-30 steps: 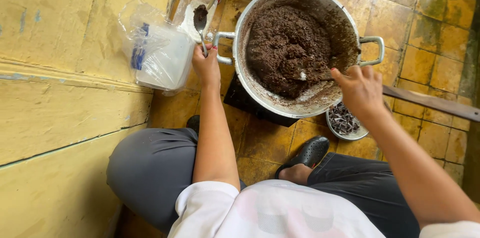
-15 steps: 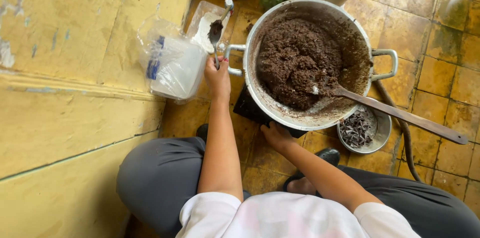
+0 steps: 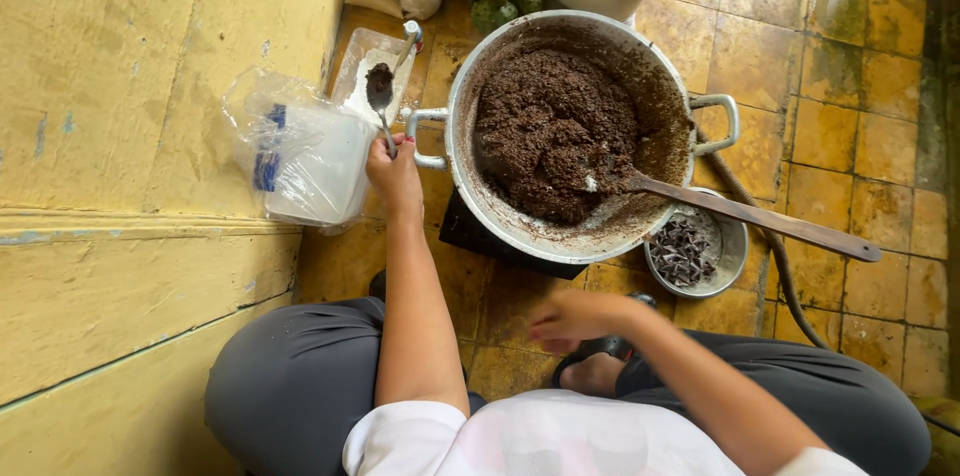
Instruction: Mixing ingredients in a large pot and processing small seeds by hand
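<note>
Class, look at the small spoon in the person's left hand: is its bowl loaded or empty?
Loaded. The spoon, held by the left hand, carries a dark brown lump in its bowl.

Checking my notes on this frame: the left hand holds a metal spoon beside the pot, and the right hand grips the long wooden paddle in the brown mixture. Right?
Not quite. The head view shows the right hand off the wooden paddle, which rests unheld in the pot. The left hand does hold the metal spoon.

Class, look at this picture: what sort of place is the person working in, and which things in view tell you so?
Probably a simple home cooking corner, at floor level: a big metal pot of brown mixture sits on a small burner on worn yellow floor tiles, with a wooden paddle resting in it, beside a painted yellow wall.
</note>
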